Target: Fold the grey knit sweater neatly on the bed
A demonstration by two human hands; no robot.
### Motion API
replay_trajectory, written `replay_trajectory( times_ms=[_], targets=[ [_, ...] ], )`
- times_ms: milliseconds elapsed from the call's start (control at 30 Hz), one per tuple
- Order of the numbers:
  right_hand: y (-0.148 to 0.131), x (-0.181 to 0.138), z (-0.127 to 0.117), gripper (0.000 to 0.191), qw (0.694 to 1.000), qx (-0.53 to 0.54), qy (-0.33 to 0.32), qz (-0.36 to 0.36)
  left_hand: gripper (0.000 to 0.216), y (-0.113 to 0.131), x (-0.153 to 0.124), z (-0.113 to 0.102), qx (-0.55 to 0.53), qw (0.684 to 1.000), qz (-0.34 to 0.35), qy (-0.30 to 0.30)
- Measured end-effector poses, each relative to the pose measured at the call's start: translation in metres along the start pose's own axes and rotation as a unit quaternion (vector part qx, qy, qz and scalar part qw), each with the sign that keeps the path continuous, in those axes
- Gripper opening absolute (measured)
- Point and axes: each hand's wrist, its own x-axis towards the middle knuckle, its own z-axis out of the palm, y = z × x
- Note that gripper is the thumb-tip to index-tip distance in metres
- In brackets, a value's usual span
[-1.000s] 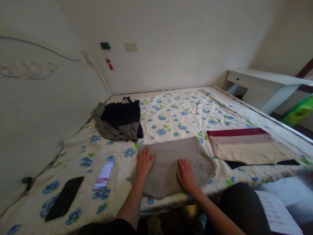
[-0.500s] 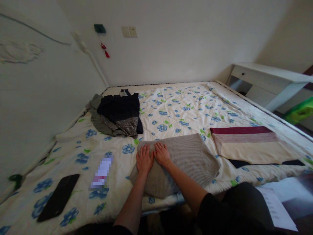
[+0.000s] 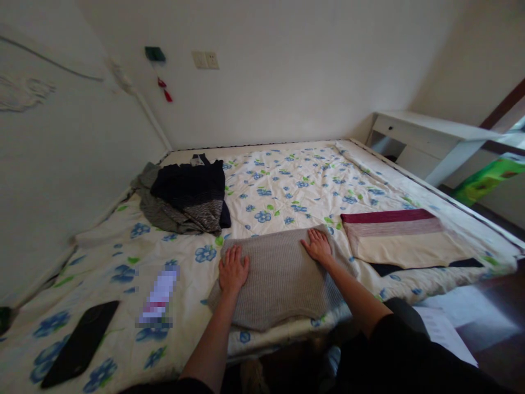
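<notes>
Your left hand (image 3: 233, 270) and right hand (image 3: 318, 246) lie flat, fingers spread, gripping nothing, pressing opposite upper corners of the folded grey knit sweater (image 3: 279, 279) at lower centre, likely to keep it smooth on the bed (image 3: 295, 180). A striped folded garment (image 3: 404, 241) lies right, dark clothes (image 3: 186, 197) upper left.

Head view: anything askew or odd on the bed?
The dark clothes pile near the wall lies crumpled and unfolded. The grey knit overhangs the bed edge under the left hand and right hand.
</notes>
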Motion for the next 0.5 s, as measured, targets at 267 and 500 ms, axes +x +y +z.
replay_trajectory(
  times_ms=[267,500],
  targets=[
    [0.052,0.008,-0.004,0.083,0.997,0.0,-0.038,0.072,0.063,0.001,0.005,-0.001,0.029,1.0,0.007,-0.006],
    [0.051,0.007,0.01,0.082,0.998,0.01,-0.003,0.068,0.06,0.054,0.04,-0.002,0.073,0.996,-0.034,-0.026]
  ],
)
